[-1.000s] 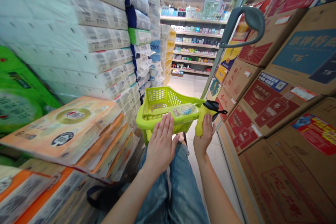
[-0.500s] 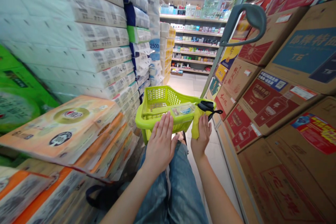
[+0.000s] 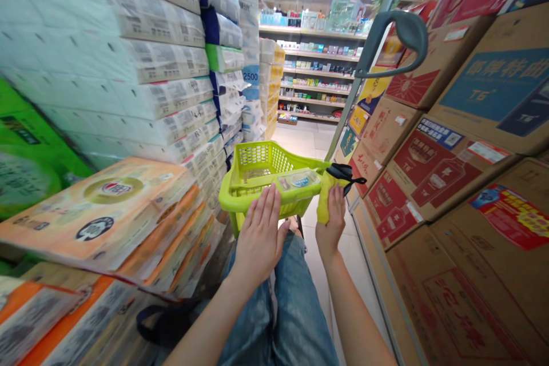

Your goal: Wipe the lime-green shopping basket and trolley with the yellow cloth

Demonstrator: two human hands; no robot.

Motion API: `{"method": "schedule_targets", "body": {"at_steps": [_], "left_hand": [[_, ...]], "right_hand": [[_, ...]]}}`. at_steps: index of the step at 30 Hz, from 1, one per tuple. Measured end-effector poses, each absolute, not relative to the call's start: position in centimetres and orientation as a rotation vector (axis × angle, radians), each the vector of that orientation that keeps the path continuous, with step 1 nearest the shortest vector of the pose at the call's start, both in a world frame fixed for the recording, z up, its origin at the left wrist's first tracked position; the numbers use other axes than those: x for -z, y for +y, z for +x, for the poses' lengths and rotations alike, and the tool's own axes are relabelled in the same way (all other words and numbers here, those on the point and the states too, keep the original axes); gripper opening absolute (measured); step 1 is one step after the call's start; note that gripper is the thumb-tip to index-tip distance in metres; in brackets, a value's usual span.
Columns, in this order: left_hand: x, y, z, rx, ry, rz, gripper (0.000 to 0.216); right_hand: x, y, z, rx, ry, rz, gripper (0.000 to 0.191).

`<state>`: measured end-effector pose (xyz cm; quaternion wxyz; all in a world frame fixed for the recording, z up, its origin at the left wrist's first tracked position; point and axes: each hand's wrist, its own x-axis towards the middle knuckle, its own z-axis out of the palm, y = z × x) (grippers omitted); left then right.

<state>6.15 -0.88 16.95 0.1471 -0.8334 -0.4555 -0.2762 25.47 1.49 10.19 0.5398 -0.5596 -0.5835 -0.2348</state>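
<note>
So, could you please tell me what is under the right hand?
Under the right hand, part of a yellow, cloth-like item with a black end shows; whatever the hand and item cover is hidden.

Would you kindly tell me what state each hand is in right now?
Left hand: open, fingers extended, at the rim of the green basket.
Right hand: holding a yellow cloth.

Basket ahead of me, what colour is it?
The basket is lime green, clearest in the head view.

The right fingers hide part of the yellow cloth.
</note>
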Motion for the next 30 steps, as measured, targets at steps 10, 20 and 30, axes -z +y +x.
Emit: {"method": "schedule_targets", "body": {"at_steps": [10, 20, 30], "left_hand": [[-17.0, -0.8, 6.1, 0.795, -1.304, -2.391, 0.063], [-16.7, -0.8, 6.2, 0.818, -1.301, -2.376, 0.062], [-17.0, -1.0, 6.2, 0.798, -1.315, -2.38, 0.061]], "right_hand": [[-10.4, 0.7, 25.0, 0.574, -1.604, -1.272, 0.06], [-11.3, -0.1, 20.8, 0.606, -1.699, -1.257, 0.059], [-13.4, 0.3, 23.9, 0.559, -1.438, -1.445, 0.055]]}}
